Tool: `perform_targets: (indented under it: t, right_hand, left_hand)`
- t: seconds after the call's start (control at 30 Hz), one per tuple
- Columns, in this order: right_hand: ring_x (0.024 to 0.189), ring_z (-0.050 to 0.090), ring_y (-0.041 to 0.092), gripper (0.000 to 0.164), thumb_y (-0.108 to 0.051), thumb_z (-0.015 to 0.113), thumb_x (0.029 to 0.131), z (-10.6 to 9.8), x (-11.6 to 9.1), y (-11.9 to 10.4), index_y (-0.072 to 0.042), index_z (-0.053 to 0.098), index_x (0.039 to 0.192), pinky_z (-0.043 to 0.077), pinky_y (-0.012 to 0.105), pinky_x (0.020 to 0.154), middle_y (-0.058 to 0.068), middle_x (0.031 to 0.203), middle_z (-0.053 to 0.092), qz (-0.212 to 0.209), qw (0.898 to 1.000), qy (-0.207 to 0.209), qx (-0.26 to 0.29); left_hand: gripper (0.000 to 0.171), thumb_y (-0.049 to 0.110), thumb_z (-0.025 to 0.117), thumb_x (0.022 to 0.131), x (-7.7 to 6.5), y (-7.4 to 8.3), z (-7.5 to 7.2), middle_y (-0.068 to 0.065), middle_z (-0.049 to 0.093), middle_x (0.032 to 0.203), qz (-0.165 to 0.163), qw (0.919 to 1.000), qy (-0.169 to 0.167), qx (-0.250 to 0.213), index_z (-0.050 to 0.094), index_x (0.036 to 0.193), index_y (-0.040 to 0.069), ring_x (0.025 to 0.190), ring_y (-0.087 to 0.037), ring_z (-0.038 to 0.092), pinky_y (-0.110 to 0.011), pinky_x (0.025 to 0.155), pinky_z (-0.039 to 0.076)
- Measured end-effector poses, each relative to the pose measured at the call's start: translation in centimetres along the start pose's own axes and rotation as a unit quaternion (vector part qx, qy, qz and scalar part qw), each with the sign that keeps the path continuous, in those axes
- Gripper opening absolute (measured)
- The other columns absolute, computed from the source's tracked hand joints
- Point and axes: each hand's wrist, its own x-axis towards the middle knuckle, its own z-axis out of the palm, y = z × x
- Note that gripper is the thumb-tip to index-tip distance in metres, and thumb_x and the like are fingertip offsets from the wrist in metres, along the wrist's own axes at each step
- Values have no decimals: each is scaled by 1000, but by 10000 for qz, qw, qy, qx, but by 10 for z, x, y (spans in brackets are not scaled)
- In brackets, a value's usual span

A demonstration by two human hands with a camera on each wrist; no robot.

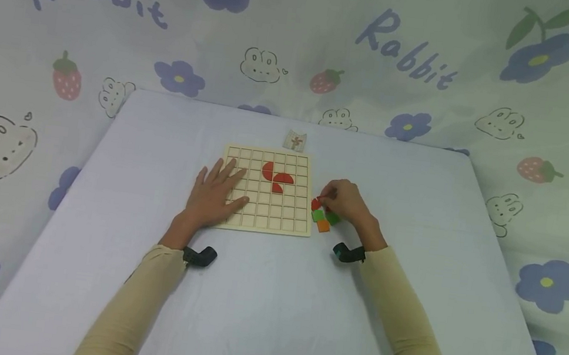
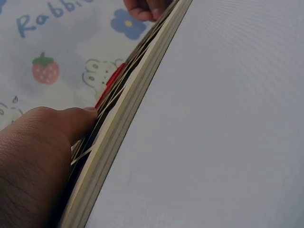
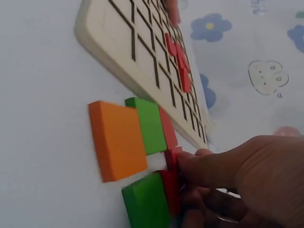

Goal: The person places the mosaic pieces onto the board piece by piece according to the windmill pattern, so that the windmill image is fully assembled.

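My left hand (image 1: 213, 195) rests with spread, straight fingers on the left part of a wooden grid board (image 1: 290, 219). Red curved pieces (image 1: 283, 178) sit in squares near the board's middle. Just off the board's right edge, my right hand (image 1: 346, 201) pinches a small red piece (image 3: 174, 156) between thumb and fingers. Around those fingertips lie an orange square tile (image 3: 121, 140), a green tile (image 3: 148, 124) and another green tile (image 3: 148, 202), with more red pieces partly hidden behind them.
A small pattern card (image 1: 295, 140) with a red pinwheel figure lies behind the board. The white table (image 1: 257, 316) meets a printed cloth backdrop (image 1: 215, 45) at its far edge. Black wrist cameras (image 1: 200, 256) stick out below both hands.
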Motion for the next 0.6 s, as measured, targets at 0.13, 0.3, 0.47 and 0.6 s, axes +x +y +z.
perform_targets:
  t: [0.13,0.3,0.47,0.6]
  right_hand:
    - [72,62,21,18,-12,69,92,1,-6,3,-7,69,109,50,30,61,7,86,66,-70,9999,152,-2]
    - [82,62,22,26,-6,69,89,1,-10,3,-7,70,116,52,32,68,10,101,62,-238,9993,28,-279]
    - [90,56,24,19,-8,70,88,1,-10,3,-8,71,107,51,35,74,10,104,59,-442,9981,-15,-435]
    - [90,55,24,30,-10,73,86,1,-11,3,-13,71,116,52,34,72,8,108,57,-641,9963,-170,-542]
  left_hand:
    - [79,66,40,95,0,0,0,-6,7,164,-22,10000,-32,-10,25,158,20,149,-29,-7,-55,115,-7]
    - [79,66,39,95,-1,-2,0,-6,7,164,-32,10000,-34,18,25,158,21,149,-30,-6,-54,115,-8]
    - [78,66,39,95,-1,-2,-1,-6,8,164,-21,10000,23,30,26,157,20,149,-30,-5,-55,114,-7]
    - [79,67,39,95,-1,-1,-2,-6,8,164,-6,10000,-1,0,27,157,20,149,-30,-5,-55,115,-6]
